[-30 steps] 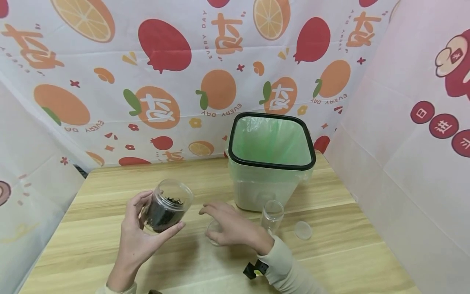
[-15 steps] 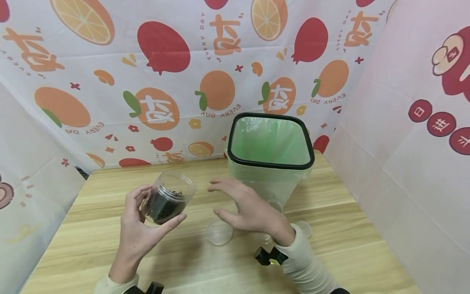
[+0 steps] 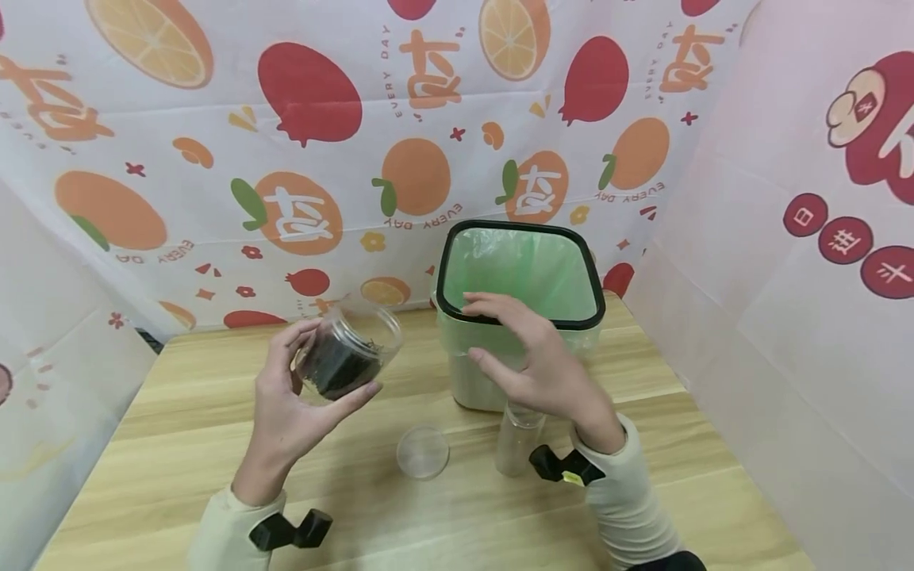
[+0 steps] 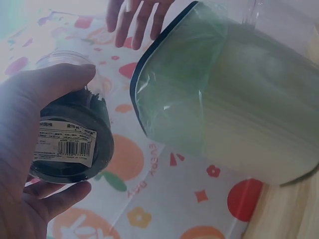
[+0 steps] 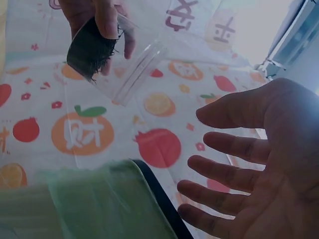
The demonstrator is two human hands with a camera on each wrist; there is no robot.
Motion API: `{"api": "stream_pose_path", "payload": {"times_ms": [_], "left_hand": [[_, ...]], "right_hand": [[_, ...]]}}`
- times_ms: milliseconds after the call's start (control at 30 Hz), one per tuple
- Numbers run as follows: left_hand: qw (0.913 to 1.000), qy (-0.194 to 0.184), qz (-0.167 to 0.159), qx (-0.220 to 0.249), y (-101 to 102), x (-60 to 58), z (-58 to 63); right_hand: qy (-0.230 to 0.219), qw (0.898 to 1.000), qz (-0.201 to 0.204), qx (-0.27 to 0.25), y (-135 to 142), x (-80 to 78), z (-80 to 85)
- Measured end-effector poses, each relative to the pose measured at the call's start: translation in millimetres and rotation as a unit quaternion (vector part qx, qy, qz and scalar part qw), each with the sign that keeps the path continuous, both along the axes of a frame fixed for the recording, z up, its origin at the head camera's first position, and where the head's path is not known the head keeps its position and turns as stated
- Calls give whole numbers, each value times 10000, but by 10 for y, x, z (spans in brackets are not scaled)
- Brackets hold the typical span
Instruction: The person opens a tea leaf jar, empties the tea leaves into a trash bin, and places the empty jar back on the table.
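Note:
My left hand [image 3: 289, 412] grips a clear jar [image 3: 343, 361] part-filled with dark, dry leaf-like shreds, tilted with its open mouth to the right. In the left wrist view, a white barcode label [image 4: 70, 143] shows on the jar's base. My right hand [image 3: 546, 369] is raised with fingers spread and holds nothing; in the head view it overlaps the front rim of the bin [image 3: 474, 388]. That bin has a black rim and a green plastic liner. The right wrist view shows the shreds [image 5: 94, 52] lying toward the jar's lower side.
A round clear lid [image 3: 423, 454] lies flat on the wooden table [image 3: 214, 388]. Below my right hand stands a clear cylindrical container [image 3: 516, 444], partly hidden by the wrist. Fruit-printed cloth [image 3: 343, 222] hangs behind the table.
My right hand has left the round lid and moved up and right toward the bin. My left hand has raised the jar and carried it rightward, tilting it more.

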State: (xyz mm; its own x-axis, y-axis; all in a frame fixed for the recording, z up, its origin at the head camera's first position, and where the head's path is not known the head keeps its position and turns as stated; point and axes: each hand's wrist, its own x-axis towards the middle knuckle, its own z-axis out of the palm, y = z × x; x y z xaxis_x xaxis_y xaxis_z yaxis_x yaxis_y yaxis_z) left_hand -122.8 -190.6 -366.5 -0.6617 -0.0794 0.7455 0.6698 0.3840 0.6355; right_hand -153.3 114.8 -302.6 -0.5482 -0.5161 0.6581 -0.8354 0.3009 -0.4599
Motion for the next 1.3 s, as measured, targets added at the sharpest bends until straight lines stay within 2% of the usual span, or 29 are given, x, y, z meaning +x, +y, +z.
{"api": "stream_pose_path", "payload": {"times_ms": [167, 300, 600, 767, 1000, 1300], "left_hand": [[9999, 63, -151, -43, 70, -106, 76], [9994, 153, -294, -73, 157, -177, 192], [9967, 489, -467, -453, 333, -409, 406], [9960, 396, -470, -647, 419, -511, 507], [9942, 287, -743, -720, 554, -634, 624], [9921, 309, -802, -911, 692, -770, 685]], "right_hand": [[-30, 9995, -233, -206, 166, -29, 61], [25, 9981, -513, -350, 307, -55, 108], [136, 9933, -979, -593, 587, -155, 128], [153, 9904, -1222, -621, 692, -202, 109], [131, 9861, -1546, -601, 806, -235, 97], [12, 9828, -1750, -596, 909, -247, 79]]}}
